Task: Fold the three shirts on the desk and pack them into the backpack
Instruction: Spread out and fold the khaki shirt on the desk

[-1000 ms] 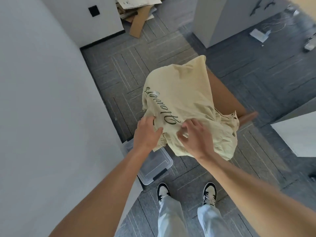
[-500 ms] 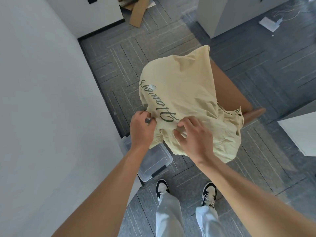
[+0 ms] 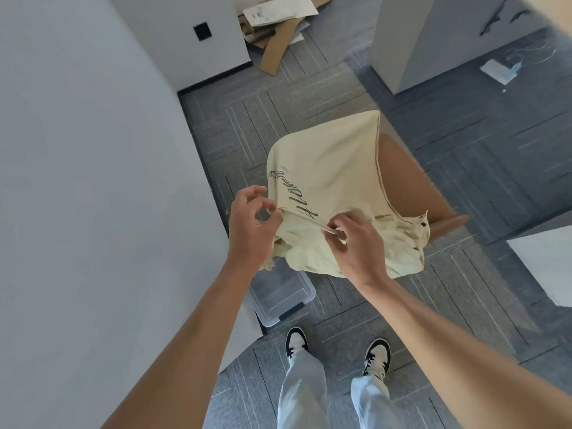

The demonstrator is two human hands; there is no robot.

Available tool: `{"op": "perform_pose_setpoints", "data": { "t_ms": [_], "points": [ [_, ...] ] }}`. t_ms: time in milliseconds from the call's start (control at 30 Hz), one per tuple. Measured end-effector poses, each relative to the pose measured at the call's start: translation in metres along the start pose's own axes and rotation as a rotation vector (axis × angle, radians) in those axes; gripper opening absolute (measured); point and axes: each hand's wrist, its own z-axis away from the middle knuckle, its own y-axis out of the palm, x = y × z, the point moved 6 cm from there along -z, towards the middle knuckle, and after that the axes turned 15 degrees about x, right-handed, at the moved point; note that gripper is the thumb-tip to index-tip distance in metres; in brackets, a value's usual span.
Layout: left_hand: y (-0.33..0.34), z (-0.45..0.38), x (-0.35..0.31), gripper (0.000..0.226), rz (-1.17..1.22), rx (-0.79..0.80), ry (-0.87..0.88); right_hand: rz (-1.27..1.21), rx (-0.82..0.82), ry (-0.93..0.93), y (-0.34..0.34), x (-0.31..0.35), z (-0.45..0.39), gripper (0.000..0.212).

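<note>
Nearest the camera, two black-and-white sneakers [image 3: 337, 351] and pale grey trouser legs [image 3: 334, 394] stand on grey patterned carpet tile [image 3: 464, 274]. Just beyond the left foot, a clear plastic storage bin [image 3: 280, 297] with a dark latch sits on the floor against the white desk surface [image 3: 77, 181] that fills the left side of the view.

Both bare forearms reach forward over the bin. The left hand [image 3: 250, 222] pinches an edge of the cream T-shirt [image 3: 328, 168] between thumb and curled fingers. Just to its right, the right hand [image 3: 356, 243] pinches the same edge, fingers curled around a rolled hem, so the fabric is pulled taut between the two hands. The shirt is held up in the air in front of the person, hanging bunched below the hands, with dark script lettering [image 3: 292, 196] running along its left side. A brown cardboard panel [image 3: 411, 187] shows directly behind the shirt on the right.

Farther off, a white cabinet [image 3: 433, 41] stands at the far right, and flattened cardboard and papers [image 3: 278, 23] lie on the floor beside the far wall, which carries a black wall socket [image 3: 201, 32].
</note>
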Motion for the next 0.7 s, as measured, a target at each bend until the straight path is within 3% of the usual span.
{"op": "perform_pose_setpoints", "data": {
  "t_ms": [233,333,467,600,700],
  "points": [
    [0.000,0.009,-0.122,0.018,0.045,0.006,0.152,-0.126,-0.172,-0.069,-0.118,0.022,0.030,0.006],
    [0.006,0.006,-0.182,0.007,0.047,0.027,0.214,-0.121,-0.243,-0.038,-0.168,0.027,0.043,0.005],
    [0.019,-0.001,-0.254,0.003,0.012,0.059,0.278,-0.151,-0.329,-0.019,-0.210,0.043,0.084,0.027],
    [0.033,0.002,-0.303,0.004,0.031,0.052,0.328,-0.195,-0.184,-0.021,-0.214,0.069,0.115,0.055],
    [0.036,0.001,-0.327,0.005,0.057,0.026,0.326,-0.014,-0.123,0.052,-0.205,0.085,0.114,0.084]
  ]
}}
